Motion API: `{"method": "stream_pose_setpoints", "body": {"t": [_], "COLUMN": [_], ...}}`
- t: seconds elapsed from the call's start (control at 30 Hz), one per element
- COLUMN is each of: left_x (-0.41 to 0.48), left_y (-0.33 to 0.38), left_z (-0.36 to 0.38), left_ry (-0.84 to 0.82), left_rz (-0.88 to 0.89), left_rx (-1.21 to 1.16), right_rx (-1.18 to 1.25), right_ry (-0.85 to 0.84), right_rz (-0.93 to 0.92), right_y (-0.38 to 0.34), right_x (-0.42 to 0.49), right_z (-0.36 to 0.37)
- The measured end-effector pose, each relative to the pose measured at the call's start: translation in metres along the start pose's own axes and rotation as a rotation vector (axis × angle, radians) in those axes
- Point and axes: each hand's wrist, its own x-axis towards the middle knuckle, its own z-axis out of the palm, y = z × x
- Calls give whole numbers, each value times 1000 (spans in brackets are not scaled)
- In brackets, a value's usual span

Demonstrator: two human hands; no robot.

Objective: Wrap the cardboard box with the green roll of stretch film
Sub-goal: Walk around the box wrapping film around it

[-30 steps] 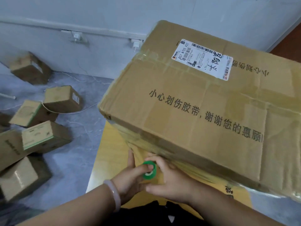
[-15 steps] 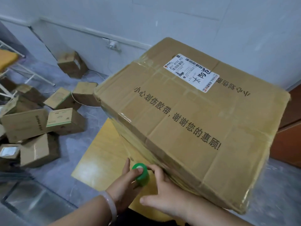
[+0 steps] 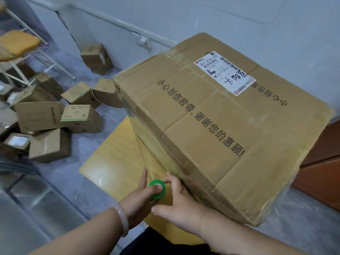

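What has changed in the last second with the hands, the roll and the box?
The view swung left, showing the box's left side. Both hands, left and right, stayed on the green roll at the box's near lower edge; nothing was let go.

Scattered on grey floor (image 3: 60, 183) at left: small cardboard boxes (image 3: 55, 124), several tipped on their sides, one with a green-edged label (image 3: 77, 115). One further small box (image 3: 97, 58) set apart, against the white wall (image 3: 184, 17). Wall socket (image 3: 143, 41) below a horizontal conduit strip (image 3: 110, 20). Yellow-seated folding chair (image 3: 17, 43) with white frame at upper left. Yellow wooden worktop (image 3: 110, 162) in centre foreground. Brown wooden panel (image 3: 320, 173) at right edge.
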Motion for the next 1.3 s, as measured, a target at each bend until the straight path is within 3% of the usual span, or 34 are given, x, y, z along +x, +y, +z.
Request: {"method": "stream_pose_setpoints", "body": {"t": [0.33, 0.63, 0.93, 1.03, 1.3], "left_x": [-16, -21, -26, -27, -11], "left_y": [-59, -106, -139, -145, -179], "left_z": [47, 67, 85, 98, 124], "left_ry": [187, 204, 158, 228, 164], "left_rz": [113, 216, 248, 287, 198], "left_rx": [-175, -289, -379, -350, -462], "right_rx": [-174, -323, -295, -378, -396], "right_ry": [-149, -204, -248, -266, -250], "right_rz": [-81, -164, -187, -233, -166], "right_y": [28, 56, 79, 92, 125], "right_x": [-35, -57, -73, -79, -82], "right_z": [-23, -28, -41, -42, -68]}}
